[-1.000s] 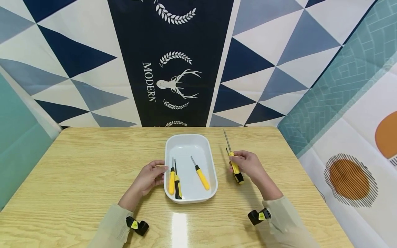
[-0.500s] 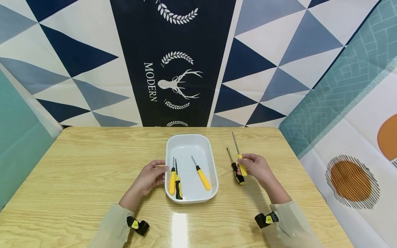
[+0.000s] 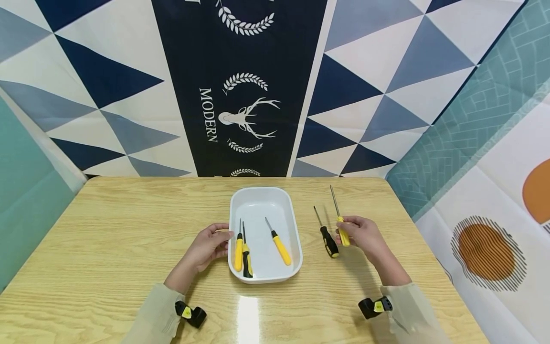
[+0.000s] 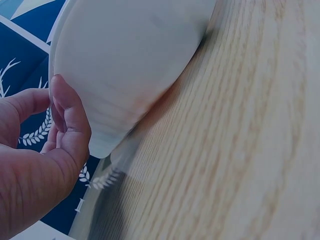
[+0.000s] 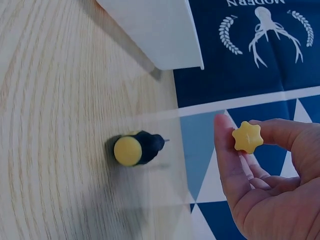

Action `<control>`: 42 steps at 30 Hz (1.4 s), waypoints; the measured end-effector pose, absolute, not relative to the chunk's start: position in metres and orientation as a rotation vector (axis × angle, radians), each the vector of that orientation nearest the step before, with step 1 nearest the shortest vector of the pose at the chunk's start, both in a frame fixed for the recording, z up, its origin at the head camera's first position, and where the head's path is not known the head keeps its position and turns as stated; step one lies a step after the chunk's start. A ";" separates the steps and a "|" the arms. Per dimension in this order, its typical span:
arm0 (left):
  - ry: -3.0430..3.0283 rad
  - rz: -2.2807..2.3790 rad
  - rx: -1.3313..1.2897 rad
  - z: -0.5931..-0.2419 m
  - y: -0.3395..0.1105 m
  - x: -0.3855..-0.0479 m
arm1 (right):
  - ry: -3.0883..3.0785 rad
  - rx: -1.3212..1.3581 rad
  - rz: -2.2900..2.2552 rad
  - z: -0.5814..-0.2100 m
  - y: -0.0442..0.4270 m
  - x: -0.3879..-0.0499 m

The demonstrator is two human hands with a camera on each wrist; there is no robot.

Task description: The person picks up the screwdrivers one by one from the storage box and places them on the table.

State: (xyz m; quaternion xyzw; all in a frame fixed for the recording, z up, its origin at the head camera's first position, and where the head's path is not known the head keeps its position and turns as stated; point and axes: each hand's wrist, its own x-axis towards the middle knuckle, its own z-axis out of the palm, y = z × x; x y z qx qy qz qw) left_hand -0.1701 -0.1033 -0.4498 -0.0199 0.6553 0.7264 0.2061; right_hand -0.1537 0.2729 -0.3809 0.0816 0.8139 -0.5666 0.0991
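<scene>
The person's right hand (image 3: 363,233) pinched the handle of a bright yellow screwdriver with a star-shaped butt and a long metal shaft (image 3: 345,239), thumb and fingers pressed around it. That tool was raised above the pale wood-grain tabletop (image 3: 129,229), tip pointing away from the person. Just beside it on the tabletop lay a black-handled screwdriver with yellow inlays (image 3: 329,242).

The left hand (image 3: 207,244) gripped the near-side rim of a white rounded rectangular tray (image 3: 259,210), thumb and fingers on either side of its wall. Inside, a yellow-handled screwdriver with a black collar (image 3: 238,252) and a slim black-and-yellow screwdriver (image 3: 247,260) lay close together at the left; a second yellow-handled screwdriver with a black collar (image 3: 281,247) slanted apart at the right.

Good handling here seemed to call for a firm pinch, since the fluted handle offered the fingers grooves while the long shaft could swing or dip. Keeping the tip off the neighbouring shaft looked wise, as did light, steady pressure on the rim so the tray would not slide.
</scene>
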 end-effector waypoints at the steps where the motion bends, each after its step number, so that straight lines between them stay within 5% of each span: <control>1: 1.826 2.024 -0.054 -0.450 -0.103 -0.170 | 2.406 0.244 -1.678 -0.381 0.274 -0.154; 42: 1.791 2.036 -0.044 -0.450 -0.104 -0.169 | 2.335 0.319 -1.720 -0.402 0.296 -0.157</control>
